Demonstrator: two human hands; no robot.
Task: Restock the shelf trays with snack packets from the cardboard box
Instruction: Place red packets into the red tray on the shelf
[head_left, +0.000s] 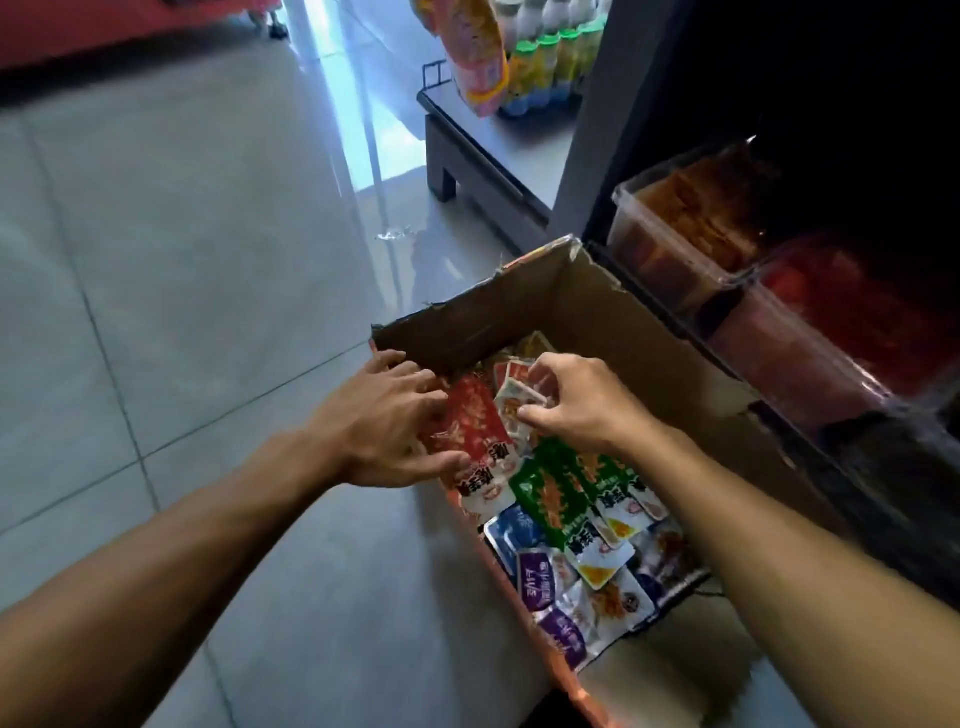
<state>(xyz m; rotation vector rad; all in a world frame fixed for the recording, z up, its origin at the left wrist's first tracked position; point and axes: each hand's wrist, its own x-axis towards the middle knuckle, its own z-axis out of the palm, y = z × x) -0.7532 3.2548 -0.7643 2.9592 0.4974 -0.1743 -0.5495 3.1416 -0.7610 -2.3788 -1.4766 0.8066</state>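
Note:
An open cardboard box stands on the floor beside a dark shelf. It is full of snack packets in red, green, blue and purple. My left hand grips a red packet at the box's near-left side. To its right, my right hand pinches a small white and orange packet between thumb and fingers. Green packets lie just below my right hand. On the shelf to the right sit two clear plastic trays, one with brown packets and one with red packets.
Grey tiled floor spreads left of the box. A low grey display stand at the back holds bottled drinks and a hanging pink and yellow bag. The dark shelf upright rises just behind the box.

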